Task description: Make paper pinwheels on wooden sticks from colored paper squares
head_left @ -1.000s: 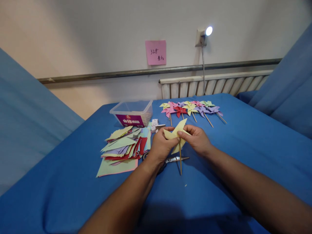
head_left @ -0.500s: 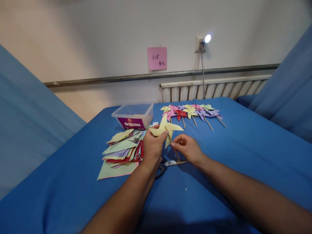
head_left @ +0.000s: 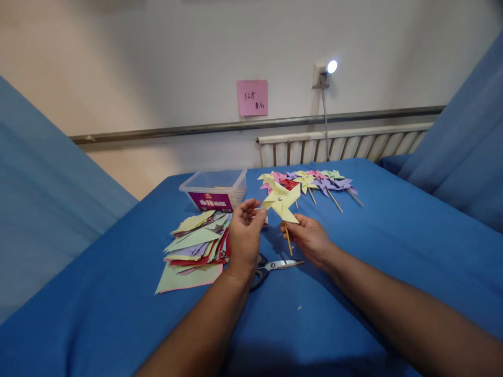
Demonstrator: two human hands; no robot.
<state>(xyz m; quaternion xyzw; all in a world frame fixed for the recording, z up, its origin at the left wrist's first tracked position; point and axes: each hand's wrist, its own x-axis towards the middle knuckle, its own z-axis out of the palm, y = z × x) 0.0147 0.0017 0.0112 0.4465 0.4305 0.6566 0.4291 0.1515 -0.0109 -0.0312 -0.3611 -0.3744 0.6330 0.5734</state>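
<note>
the right hand (head_left: 310, 238) is closed around the thin wooden stick (head_left: 288, 241) of a yellow pinwheel (head_left: 281, 201), thumb and fingers pinched on it just under the paper blades, so the pinwheel stands up off the table, face toward the camera, with a small pin at its centre. the left hand (head_left: 244, 238) is just beside it, half open with the fingers loosely curled and nothing gripped; its fingertips sit right at the tip of the pinwheel's left blade, though whether they actually touch the paper is hard to tell from here. below and between the two hands a pair of scissors (head_left: 275, 265) lies flat on the blue table cover (head_left: 393, 241), handles partly hidden under the left wrist. left of the left hand is a loose pile of cut coloured paper (head_left: 194, 243) (yellow, green, purple, red). behind that stands a clear plastic box (head_left: 215, 187) with a purple label. a row of finished pinwheels (head_left: 314, 180) lies on the far side of the table, behind the held one.
</note>
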